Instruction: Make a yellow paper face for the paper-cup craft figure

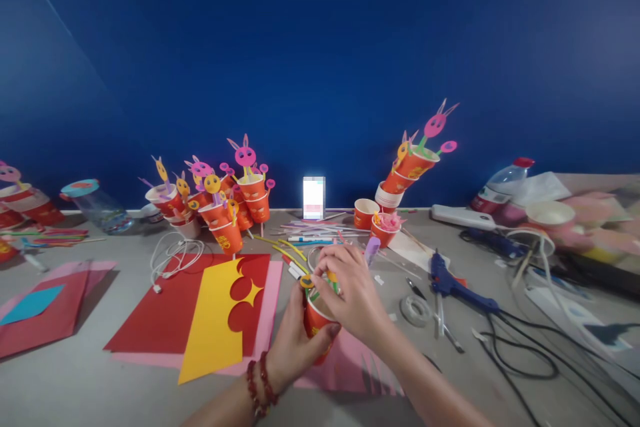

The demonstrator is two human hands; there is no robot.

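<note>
My left hand point(295, 343), with a red bead bracelet on the wrist, is wrapped around an orange paper cup point(316, 322) held just above the table. My right hand point(350, 287) reaches over the cup's mouth, fingers pinched on small yellow and green paper pieces point(320, 280) sticking out of it. A purple piece point(372, 248) pokes up behind my right hand. Pink paper point(345, 363) lies under the cup.
Red, yellow and pink paper sheets point(210, 310) lie to the left. Several decorated cups with paper bunnies point(225, 203) stand at the back, another stack point(410, 167) to the right. A blue glue gun point(450, 283), tape roll point(416, 310), cables and a water bottle point(500, 187) fill the right side.
</note>
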